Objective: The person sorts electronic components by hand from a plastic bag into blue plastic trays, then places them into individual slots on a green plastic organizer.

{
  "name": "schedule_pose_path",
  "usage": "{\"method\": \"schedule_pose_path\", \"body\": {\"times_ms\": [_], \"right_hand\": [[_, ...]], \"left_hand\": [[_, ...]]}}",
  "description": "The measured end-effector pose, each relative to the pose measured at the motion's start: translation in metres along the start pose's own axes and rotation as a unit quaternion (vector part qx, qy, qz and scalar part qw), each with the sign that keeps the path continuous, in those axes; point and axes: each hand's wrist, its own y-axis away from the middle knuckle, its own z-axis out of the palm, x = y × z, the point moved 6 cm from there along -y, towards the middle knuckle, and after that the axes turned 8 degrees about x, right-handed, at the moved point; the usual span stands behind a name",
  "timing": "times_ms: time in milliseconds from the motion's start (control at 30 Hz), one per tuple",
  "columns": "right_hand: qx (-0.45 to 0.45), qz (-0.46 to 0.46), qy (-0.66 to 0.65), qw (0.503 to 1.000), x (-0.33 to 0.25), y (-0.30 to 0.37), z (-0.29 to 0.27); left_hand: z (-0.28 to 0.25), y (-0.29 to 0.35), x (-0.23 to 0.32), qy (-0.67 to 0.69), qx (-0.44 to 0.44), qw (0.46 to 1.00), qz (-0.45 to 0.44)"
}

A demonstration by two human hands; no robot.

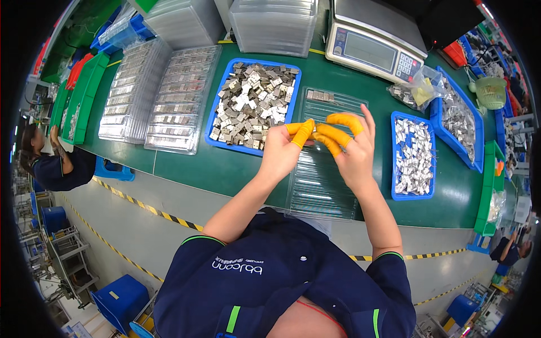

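Observation:
My left hand (283, 147) and my right hand (354, 149) meet above a clear plastic tray (321, 186), with yellow finger covers on several fingers. Their fingertips are pinched together; whatever is between them is too small and covered to make out. In the tray's far row sits a short line of small metal pieces (320, 96), while its nearer slots show bare plastic. Left of my hands is a blue bin (212, 121) heaped with small silvery metal housings (253, 101). To the right, a smaller blue bin (394, 169) holds small white-and-silver parts (414, 152).
Filled clear trays (183, 96) are stacked on the left of the green table (236, 174). Stacked plastic trays (273, 25) and a weighing scale (372, 48) stand at the back. Another blue bin (476, 158) is farther right. A co-worker (56, 163) sits at the left.

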Motion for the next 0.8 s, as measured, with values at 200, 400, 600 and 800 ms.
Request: {"method": "schedule_pose_path", "body": {"times_ms": [200,400,600,800], "right_hand": [[-0.034,0.022,-0.044,0.998,0.012,-0.008,0.005],[-0.028,0.088,0.164,0.982,0.093,0.0,0.023],[-0.076,0.084,0.163,0.98,0.093,0.004,0.035],[-0.009,0.081,0.187,0.979,0.082,-0.001,-0.028]], "left_hand": [[0.006,-0.003,0.003,-0.002,-0.052,0.999,-0.015],[-0.015,-0.004,0.018,-0.027,0.026,0.998,0.055],[-0.037,-0.002,0.028,-0.068,0.077,0.989,0.102],[-0.06,-0.006,0.051,-0.386,0.184,0.867,0.258]]}}
